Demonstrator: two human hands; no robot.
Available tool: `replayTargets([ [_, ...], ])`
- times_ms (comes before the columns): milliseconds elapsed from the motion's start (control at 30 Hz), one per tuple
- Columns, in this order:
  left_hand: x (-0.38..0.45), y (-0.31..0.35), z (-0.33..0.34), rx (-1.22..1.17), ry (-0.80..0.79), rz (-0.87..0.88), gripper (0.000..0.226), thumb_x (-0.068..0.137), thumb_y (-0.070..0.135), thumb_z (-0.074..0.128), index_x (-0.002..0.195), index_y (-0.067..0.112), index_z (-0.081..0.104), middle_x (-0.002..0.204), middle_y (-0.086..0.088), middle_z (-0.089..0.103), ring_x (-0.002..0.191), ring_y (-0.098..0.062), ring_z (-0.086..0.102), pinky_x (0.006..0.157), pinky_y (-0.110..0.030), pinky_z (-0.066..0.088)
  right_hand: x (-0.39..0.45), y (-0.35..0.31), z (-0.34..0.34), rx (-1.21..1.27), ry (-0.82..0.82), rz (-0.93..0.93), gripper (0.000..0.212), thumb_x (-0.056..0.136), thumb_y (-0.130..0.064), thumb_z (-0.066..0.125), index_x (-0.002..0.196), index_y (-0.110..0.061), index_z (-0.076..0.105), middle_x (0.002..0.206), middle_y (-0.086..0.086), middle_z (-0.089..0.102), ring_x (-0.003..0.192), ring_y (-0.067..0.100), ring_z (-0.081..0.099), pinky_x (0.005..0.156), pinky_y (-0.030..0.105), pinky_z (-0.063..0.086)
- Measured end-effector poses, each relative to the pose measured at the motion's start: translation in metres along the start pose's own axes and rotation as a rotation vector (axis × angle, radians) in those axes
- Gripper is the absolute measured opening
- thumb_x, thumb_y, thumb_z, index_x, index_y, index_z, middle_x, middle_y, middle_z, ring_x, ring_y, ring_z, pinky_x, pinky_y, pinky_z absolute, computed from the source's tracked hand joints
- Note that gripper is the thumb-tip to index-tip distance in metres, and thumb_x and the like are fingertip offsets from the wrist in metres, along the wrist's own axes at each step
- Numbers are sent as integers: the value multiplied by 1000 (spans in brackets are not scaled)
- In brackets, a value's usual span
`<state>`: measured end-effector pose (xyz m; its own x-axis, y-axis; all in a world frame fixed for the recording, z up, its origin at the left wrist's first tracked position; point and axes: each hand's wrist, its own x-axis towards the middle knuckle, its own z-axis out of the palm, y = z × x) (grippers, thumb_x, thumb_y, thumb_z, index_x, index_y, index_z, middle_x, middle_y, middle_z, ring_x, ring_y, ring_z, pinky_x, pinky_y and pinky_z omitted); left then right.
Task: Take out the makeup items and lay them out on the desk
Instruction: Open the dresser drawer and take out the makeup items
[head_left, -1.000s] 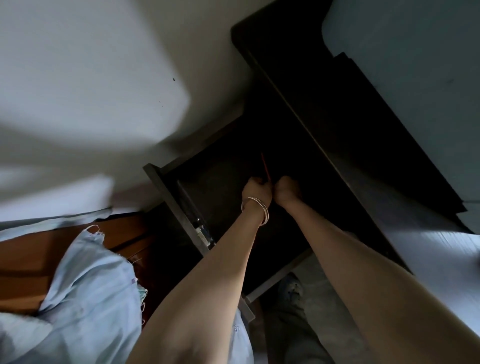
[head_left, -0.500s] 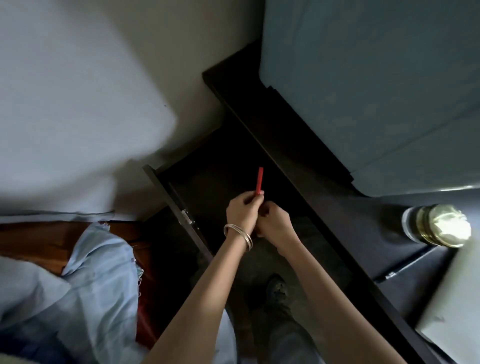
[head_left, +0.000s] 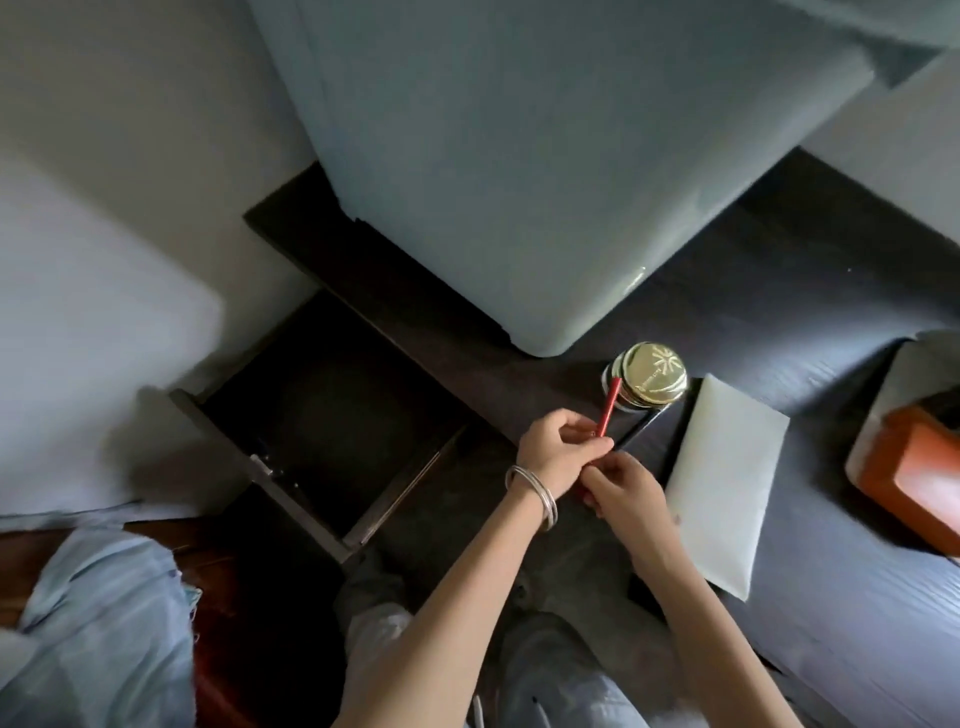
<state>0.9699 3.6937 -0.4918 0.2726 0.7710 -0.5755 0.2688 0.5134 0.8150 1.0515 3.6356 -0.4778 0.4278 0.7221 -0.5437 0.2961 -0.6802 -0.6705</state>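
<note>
A red pencil (head_left: 608, 410) was held tilted above the near edge of the dark tabletop (head_left: 810, 332), its upper end reaching to the side of a gold-lidded jar (head_left: 652, 380). The left hand (head_left: 558, 452) was curled round the middle of the pencil, fingers and thumb pinching it; a silver bangle (head_left: 535, 493) was worn on that wrist. The right hand (head_left: 626, 493) was closed on the pencil's lower end, just below and touching the left hand. Whether anything more was held in either grip could not be told.

A thin black stick (head_left: 641, 428) was seen lying on the tabletop just beside the jar, partly hidden by the hands. A white envelope (head_left: 727, 483) lay flat to the right of the hands, near the tabletop's front edge. Further right, an orange box (head_left: 914, 478) was seen at the frame's edge. A large pale blue-grey case (head_left: 519, 156) stood on the tabletop behind the jar.

To the left of the hands, a dark drawer (head_left: 332, 410) was pulled out below the tabletop; its inside was too dark for contents to be made out. A light blue cloth (head_left: 98, 623) was draped at the lower left.
</note>
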Motion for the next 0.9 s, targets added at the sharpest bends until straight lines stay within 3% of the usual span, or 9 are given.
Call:
replayTargets([
  [100,3,5,34,41,-53,18,26,78,12,72,103,7,66,82,5,63,78,-7,60,77,-24,52,6,18,-26,4,81,55,8,88,-20,59,89,-12,60,74,2,65,68,15,61,66,31,50],
  [200,7,7,59,107,-83,-11,29,80,10,70,108,6,66,87,1,65,83,-10,61,73,-21,52,13,31,-43,11,127,80,8,88,-17,59,88,-9,61,72,4,65,66,15,59,62,25,45],
  [367,13,9,82,158,-46,-110,30,80,6,66,110,6,69,108,-9,71,100,-21,66,91,-34,53,26,40,-58,-8,77,121,8,87,-11,56,81,-14,60,69,-2,66,61,12,65,67,27,52],
  [500,13,11,89,233,-9,-109,15,80,3,59,83,5,74,87,-12,72,83,-22,67,82,-36,53,35,46,-63,-30,31,135,11,88,-12,55,86,-11,66,68,-2,68,61,13,69,72,30,55],
  [633,12,13,86,246,31,-99,33,81,4,59,55,23,52,64,0,54,75,-13,52,75,-30,49,37,48,-63,17,26,130,11,89,-15,57,86,-11,67,67,0,69,65,20,71,71,34,54],
  [700,11,12,83,220,44,-92,21,82,5,61,65,16,65,72,-1,63,81,-13,56,77,-25,45,36,48,-63,38,34,125,9,90,-18,60,85,-13,64,68,1,68,66,23,70,78,38,55],
  [733,9,13,80,199,45,-85,13,83,5,61,82,8,73,87,-4,70,86,-14,60,81,-25,47,35,48,-62,23,43,114,9,89,-20,61,85,-13,63,68,1,68,65,22,70,79,38,56],
  [800,6,14,73,171,61,-78,27,85,5,61,110,5,69,111,-5,70,101,-18,65,89,-27,50,33,46,-61,-16,62,73,14,89,-23,63,88,-10,64,67,0,66,62,17,66,76,36,56],
  [900,2,13,56,156,82,-49,30,86,7,59,116,7,66,116,-6,68,106,-20,64,93,-29,51,27,37,-50,48,16,21,17,90,-21,62,93,-5,64,69,2,66,62,13,62,69,27,55],
])
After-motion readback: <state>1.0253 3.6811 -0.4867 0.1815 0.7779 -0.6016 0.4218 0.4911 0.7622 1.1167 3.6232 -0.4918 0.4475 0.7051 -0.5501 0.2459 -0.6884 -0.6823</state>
